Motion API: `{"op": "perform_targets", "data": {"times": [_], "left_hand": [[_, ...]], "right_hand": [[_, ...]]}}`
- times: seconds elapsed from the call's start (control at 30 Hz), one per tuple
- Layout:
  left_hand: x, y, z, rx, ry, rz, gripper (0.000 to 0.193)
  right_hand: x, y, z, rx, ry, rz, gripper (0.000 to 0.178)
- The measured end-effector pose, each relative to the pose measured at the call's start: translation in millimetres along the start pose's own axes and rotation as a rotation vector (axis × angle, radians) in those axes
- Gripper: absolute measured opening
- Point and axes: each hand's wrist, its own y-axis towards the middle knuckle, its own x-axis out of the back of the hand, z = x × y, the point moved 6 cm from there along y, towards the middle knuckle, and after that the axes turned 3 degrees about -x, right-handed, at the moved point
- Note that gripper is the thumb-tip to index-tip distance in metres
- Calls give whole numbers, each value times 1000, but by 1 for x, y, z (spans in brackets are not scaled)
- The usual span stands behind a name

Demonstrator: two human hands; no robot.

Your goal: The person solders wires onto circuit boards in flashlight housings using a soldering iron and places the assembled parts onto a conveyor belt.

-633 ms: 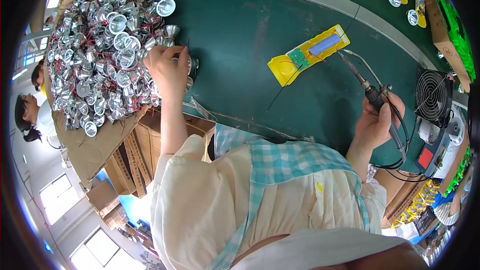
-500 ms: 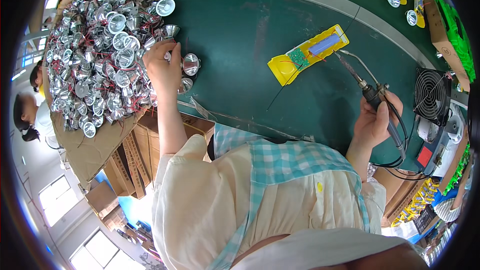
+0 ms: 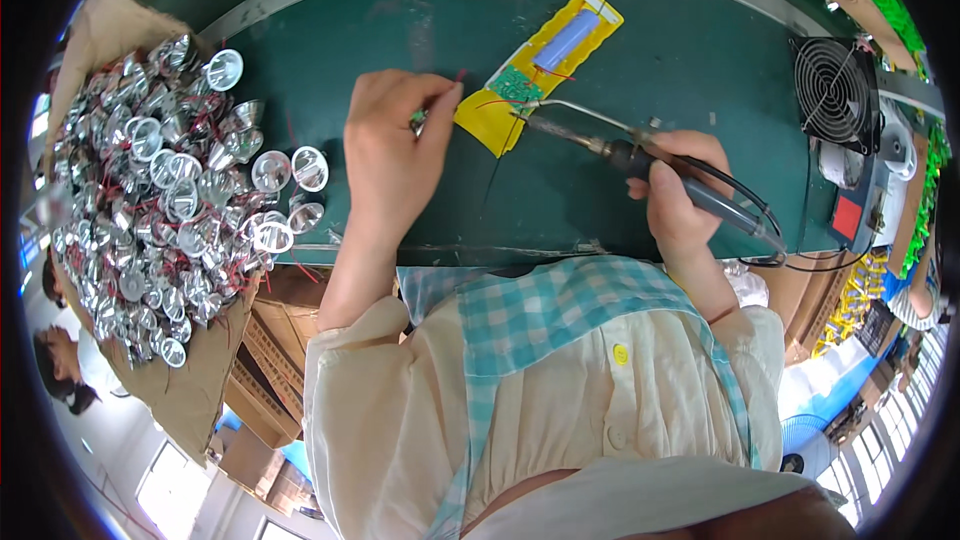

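Note:
A yellow plastic housing [image 3: 487, 124] lies slanted on the green bench, holding a blue cylindrical battery [image 3: 567, 40] and a green circuit board [image 3: 517, 85] with thin red wires. My left hand [image 3: 395, 140] is closed beside the housing's lower left end. Between its fingers a red wire end and a small shiny bit show; this looks like a lamp reflector cup, mostly hidden by the hand. My right hand [image 3: 685, 190] grips a soldering iron [image 3: 622, 154] with a thin bent metal tube alongside. The iron's tip is close to the circuit board; contact cannot be made out.
A heap of silver reflector cups [image 3: 180, 197] with red wires fills an opened cardboard box [image 3: 180, 395] at the left. A few loose cups [image 3: 310, 169] sit on the bench beside it. At the right stand a black fan [image 3: 835, 95] and a unit with a red panel [image 3: 847, 218].
My left hand has left the cup heap and come right, beside the housing, with a red wire showing at its fingers. The soldering iron has moved from the battery's end to the circuit board.

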Motion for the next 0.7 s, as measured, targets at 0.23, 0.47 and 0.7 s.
{"op": "perform_targets", "data": {"times": [0.23, 0.47, 0.7], "left_hand": [[-23, 0, -11, -93, -18, 66, 4], [-28, 2, -8, -85, -16, 104, 4], [-29, 3, -6, -70, -17, 106, 3]], "right_hand": [[2, 5, -13, -5, -52, -94, 20], [-5, 10, -14, -28, -80, -96, 21], [-6, 11, -17, -16, -99, -94, 20]]}}
